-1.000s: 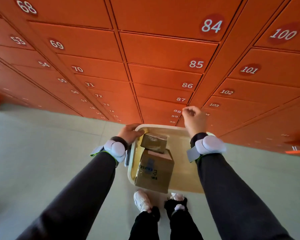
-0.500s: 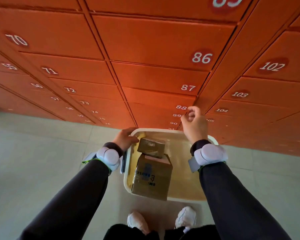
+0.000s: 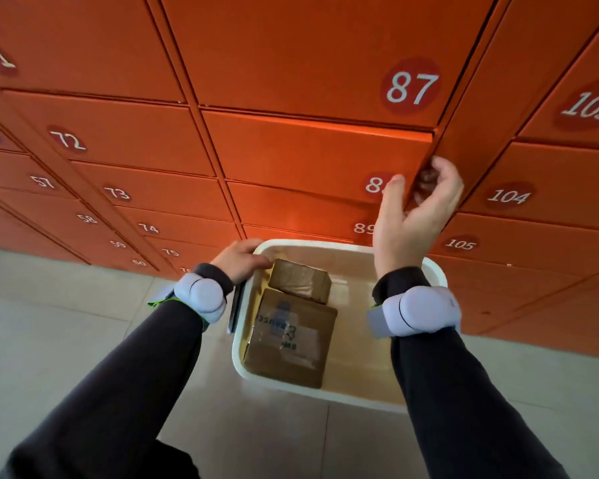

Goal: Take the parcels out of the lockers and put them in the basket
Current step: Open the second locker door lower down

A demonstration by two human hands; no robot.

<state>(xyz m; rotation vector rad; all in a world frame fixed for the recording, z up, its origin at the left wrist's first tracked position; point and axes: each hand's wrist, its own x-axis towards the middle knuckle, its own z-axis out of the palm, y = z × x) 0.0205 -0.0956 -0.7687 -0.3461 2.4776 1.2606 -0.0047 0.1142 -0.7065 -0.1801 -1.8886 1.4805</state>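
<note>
A cream plastic basket (image 3: 339,392) sits on the floor below the orange lockers. Two brown cardboard parcels lie in it: a small one (image 3: 300,280) at the far end and a larger taped one (image 3: 289,338) nearer me. My left hand (image 3: 241,259) grips the basket's far left rim. My right hand (image 3: 412,216) curls its fingers around the right edge of locker door 88 (image 3: 308,153), which stands slightly ajar. The inside of that locker is hidden.
Rows of shut orange locker doors fill the wall, numbered 71 to 75 at left, 87 (image 3: 410,86) above and 103 to 105 at right. Pale tiled floor (image 3: 49,340) spreads left of the basket. Both wrists wear white bands.
I have crouched closer to the lockers. My right hand has moved from a closed fist at the door seam to gripping door 88's edge, and the door has come slightly ajar.
</note>
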